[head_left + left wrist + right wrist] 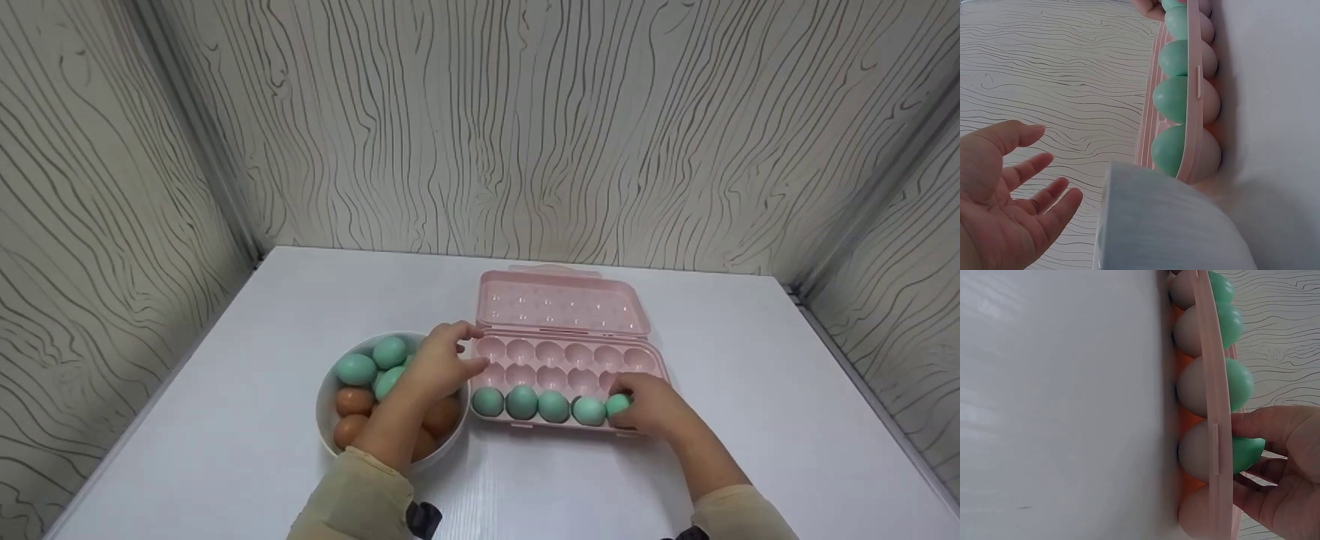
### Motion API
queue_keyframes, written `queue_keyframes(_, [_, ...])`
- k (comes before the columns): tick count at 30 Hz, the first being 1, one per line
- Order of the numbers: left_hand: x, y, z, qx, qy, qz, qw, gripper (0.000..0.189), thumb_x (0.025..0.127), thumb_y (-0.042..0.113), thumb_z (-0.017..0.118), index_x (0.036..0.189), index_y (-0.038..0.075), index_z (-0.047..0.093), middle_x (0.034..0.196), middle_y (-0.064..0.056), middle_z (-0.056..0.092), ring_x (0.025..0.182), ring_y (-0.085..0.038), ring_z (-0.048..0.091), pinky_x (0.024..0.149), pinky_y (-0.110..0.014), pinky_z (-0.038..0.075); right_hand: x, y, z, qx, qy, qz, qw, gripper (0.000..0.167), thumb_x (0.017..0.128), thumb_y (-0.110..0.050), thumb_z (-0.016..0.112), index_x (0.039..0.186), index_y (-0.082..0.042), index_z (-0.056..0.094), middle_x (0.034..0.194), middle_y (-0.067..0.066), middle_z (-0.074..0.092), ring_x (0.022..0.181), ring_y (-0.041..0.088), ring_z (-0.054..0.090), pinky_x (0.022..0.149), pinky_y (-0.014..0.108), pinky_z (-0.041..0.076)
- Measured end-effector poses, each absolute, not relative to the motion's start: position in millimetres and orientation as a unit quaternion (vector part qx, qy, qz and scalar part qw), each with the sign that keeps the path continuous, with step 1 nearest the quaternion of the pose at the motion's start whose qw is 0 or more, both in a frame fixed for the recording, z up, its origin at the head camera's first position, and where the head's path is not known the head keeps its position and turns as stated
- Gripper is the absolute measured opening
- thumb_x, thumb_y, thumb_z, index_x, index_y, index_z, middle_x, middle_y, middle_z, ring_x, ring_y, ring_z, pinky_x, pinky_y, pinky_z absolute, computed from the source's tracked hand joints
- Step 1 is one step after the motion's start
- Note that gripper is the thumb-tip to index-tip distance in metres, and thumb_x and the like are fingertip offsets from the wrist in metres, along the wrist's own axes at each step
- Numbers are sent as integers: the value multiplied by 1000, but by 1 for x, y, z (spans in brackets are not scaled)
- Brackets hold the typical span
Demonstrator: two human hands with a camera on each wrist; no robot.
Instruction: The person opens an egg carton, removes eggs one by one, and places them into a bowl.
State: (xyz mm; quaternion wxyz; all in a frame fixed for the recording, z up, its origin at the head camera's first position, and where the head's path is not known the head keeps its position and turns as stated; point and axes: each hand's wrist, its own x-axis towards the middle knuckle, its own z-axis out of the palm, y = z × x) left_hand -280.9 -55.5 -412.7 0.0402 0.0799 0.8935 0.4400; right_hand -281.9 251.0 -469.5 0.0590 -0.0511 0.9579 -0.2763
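Observation:
A pink plastic egg carton (550,352) lies with its lid (562,304) tipped back. Several green eggs (554,406) sit along its front row. Toward the right end of that row, my right hand (649,403) pinches a green egg (1248,453) between thumb and fingers; this egg sits down in a cup of the carton. My left hand (439,364) hangs over the right side of a white bowl (324,420), near the carton's left end. Its fingers are spread and loosely bent, with nothing in them. Green eggs (356,370) and brown eggs (354,401) fill the bowl, partly hidden by the left arm.
The carton and bowl stand side by side on a white table (225,390). Behind the table rises a panel (480,135) with a wood-grain pattern, and similar panels flank both sides. Indented cups (550,351) fill the carton's back rows.

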Motion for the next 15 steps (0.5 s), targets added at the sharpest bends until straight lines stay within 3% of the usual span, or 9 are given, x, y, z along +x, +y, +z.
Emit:
queue_keyframes(9, [-283, -55, -412, 69, 895, 439, 45, 36, 84, 25, 65, 118, 19, 55, 125, -5, 48, 111, -24, 50, 90, -40, 45, -281, 259, -457, -20, 936, -338, 96, 30, 69, -8, 73, 98, -10, 63, 95, 3, 58, 87, 21, 52, 71, 34, 50])
queue_keyframes(15, [-283, -56, -409, 70, 898, 432, 50, 36, 84, 26, 64, 118, 21, 55, 123, -5, 48, 111, -24, 50, 90, -40, 45, -282, 264, -448, -17, 932, -349, 99, 28, 73, -10, 72, 99, -12, 62, 97, 4, 58, 92, 23, 52, 77, 38, 48])
